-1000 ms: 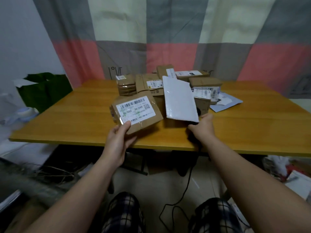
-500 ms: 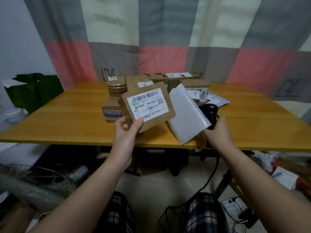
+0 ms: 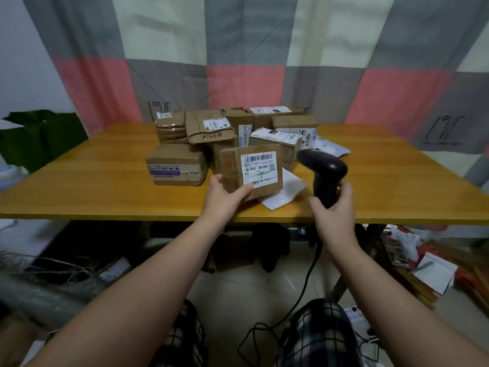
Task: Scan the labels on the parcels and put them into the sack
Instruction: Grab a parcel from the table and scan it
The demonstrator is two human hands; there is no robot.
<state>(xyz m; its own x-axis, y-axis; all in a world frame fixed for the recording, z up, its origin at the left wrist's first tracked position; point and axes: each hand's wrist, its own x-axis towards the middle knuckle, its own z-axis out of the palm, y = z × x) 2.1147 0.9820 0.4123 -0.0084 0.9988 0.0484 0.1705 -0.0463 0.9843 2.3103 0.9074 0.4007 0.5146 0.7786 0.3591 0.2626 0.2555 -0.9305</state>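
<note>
Scanning well means tilting the parcel [image 3: 254,170], held in the left grip [image 3: 225,197] over the tabletop's [image 3: 105,186] front edge, squarely toward the scanner [image 3: 324,168] clasped in the right grip [image 3: 334,210].

Your held parcel [image 3: 232,168] sits centre frame, scanner [image 3: 325,168] just right of it, parcel pile [image 3: 201,128] behind, sack [image 3: 45,136] far left.

Dim, even indoor light falls from above on the surface [image 3: 105,186], leaving deep shadow beneath it; wide-angle distortion bows its edges, and the whole frame is soft
</note>
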